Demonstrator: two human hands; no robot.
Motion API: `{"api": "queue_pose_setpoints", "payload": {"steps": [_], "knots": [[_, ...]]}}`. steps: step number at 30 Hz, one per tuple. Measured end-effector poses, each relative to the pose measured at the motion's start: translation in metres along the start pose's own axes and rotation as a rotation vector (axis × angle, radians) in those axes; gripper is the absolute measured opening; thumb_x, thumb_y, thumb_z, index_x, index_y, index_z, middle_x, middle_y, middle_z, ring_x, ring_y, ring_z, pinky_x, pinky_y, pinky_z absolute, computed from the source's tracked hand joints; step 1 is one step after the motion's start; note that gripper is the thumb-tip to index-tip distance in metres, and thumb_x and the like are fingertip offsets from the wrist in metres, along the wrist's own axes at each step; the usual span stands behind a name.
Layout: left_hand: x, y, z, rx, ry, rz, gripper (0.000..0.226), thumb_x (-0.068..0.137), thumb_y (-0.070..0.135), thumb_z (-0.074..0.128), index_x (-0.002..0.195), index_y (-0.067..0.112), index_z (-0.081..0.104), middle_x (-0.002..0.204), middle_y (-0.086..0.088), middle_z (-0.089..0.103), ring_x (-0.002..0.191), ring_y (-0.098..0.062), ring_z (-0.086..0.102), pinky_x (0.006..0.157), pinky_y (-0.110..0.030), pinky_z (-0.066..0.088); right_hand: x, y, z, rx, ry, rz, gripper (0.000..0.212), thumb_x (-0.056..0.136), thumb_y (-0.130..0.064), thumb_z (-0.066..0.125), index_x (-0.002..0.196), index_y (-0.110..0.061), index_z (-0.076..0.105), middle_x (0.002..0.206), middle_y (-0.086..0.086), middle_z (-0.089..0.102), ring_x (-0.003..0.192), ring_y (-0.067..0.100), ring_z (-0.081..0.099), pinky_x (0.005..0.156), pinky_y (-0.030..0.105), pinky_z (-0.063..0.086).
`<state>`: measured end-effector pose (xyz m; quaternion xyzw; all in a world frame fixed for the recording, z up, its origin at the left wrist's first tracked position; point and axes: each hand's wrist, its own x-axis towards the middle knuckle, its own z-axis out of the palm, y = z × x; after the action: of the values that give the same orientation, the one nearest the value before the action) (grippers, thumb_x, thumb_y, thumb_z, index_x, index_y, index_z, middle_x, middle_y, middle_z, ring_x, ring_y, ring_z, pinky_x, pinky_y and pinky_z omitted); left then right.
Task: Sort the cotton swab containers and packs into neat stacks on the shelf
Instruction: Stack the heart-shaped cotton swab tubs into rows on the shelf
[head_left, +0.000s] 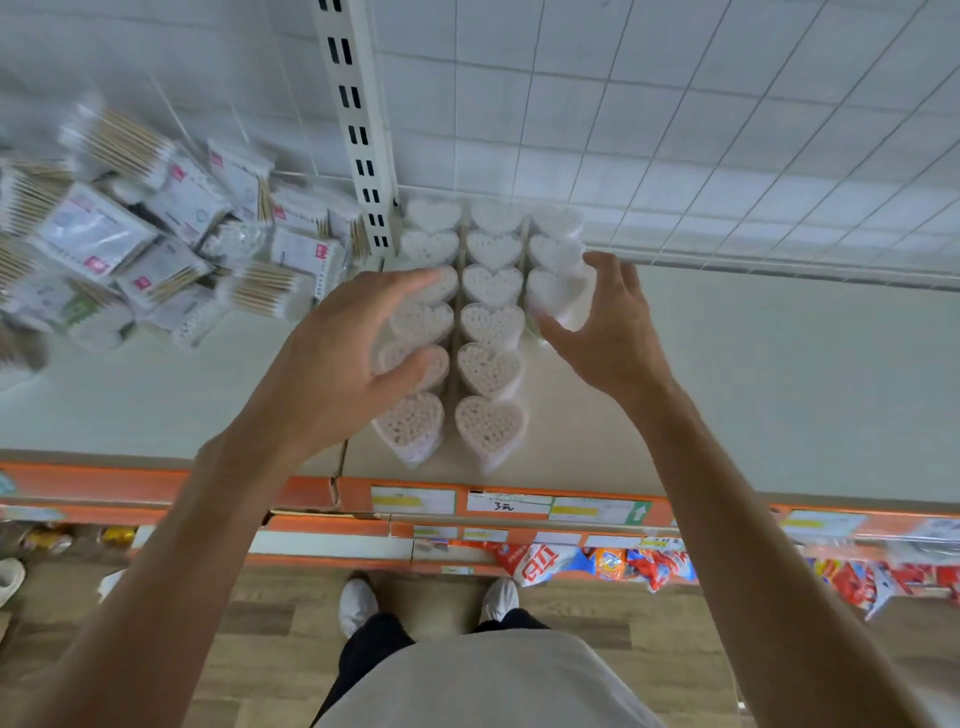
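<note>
Heart-shaped clear containers of cotton swabs (491, 325) stand in three rows on the white shelf (753, 374). The left and middle rows run from the back wall toward the front edge; the right row is shorter. My left hand (343, 358) lies over the left row with fingers spread and loosely bent across two containers. My right hand (608, 325) grips the front container of the right row (553, 291), thumb at its front and fingers along its right side. A loose heap of flat swab packs (150, 244) lies on the shelf's left part.
A white slotted upright (358, 130) stands between the heap and the rows. A white wire-grid back panel (675, 130) closes the shelf. Orange price rails (509, 504) run along the front edge. Lower shelves hold colourful snack bags (644, 566). My shoes stand on wood flooring.
</note>
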<state>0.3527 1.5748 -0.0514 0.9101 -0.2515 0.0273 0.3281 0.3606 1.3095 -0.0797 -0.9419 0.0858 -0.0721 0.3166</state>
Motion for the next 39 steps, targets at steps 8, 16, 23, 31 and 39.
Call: {"api": "queue_pose_setpoints", "payload": {"steps": [8, 16, 23, 31, 39], "knots": [[-0.032, -0.073, -0.048, -0.011, -0.002, -0.078, 0.060, 0.093, 0.034, 0.067, 0.148, 0.032, 0.042, 0.147, 0.017, 0.047, 0.133, 0.000, 0.042, 0.109, -0.027, 0.034, -0.032, -0.116, 0.019, -0.121, -0.054, -0.168, 0.062, 0.093, -0.029, 0.067, 0.146, -0.012, 0.040, 0.145, 0.007, 0.044, 0.128, 0.025, 0.048, 0.095, 0.027, 0.038], [-0.074, -0.150, -0.101, 0.017, 0.032, -0.135, 0.061, 0.092, 0.032, 0.068, 0.148, 0.032, 0.043, 0.149, 0.014, 0.047, 0.136, -0.004, 0.043, 0.111, -0.030, 0.035, -0.034, -0.204, 0.108, -0.163, -0.228, -0.264, 0.066, 0.093, -0.036, 0.065, 0.148, -0.014, 0.036, 0.141, 0.006, 0.047, 0.123, 0.026, 0.052, 0.093, 0.036, 0.045], [-0.106, -0.198, -0.121, 0.041, -0.002, -0.127, 0.061, 0.093, 0.033, 0.068, 0.148, 0.030, 0.043, 0.146, 0.010, 0.050, 0.136, -0.009, 0.044, 0.109, -0.031, 0.037, -0.013, -0.231, 0.183, -0.307, -0.252, -0.239, 0.057, 0.094, -0.024, 0.063, 0.144, -0.009, 0.040, 0.140, 0.009, 0.049, 0.127, 0.029, 0.047, 0.098, 0.039, 0.045], [-0.120, -0.222, -0.136, -0.024, 0.056, -0.127, 0.056, 0.092, 0.026, 0.069, 0.144, 0.026, 0.048, 0.136, 0.005, 0.057, 0.127, -0.014, 0.052, 0.104, -0.039, 0.044, -0.005, -0.237, 0.212, -0.456, -0.151, -0.170, 0.043, 0.094, -0.023, 0.063, 0.133, -0.012, 0.047, 0.131, 0.006, 0.052, 0.117, 0.027, 0.049, 0.080, 0.039, 0.045], [-0.134, -0.243, -0.136, 0.050, 0.350, -0.190, 0.041, 0.086, 0.024, 0.063, 0.125, 0.010, 0.064, 0.121, -0.005, 0.065, 0.116, -0.024, 0.057, 0.097, -0.038, 0.047, -0.020, -0.256, 0.208, -0.441, -0.167, -0.205, 0.046, 0.090, -0.037, 0.069, 0.129, -0.022, 0.050, 0.116, 0.003, 0.065, 0.103, 0.030, 0.063, 0.074, 0.034, 0.040]]}}
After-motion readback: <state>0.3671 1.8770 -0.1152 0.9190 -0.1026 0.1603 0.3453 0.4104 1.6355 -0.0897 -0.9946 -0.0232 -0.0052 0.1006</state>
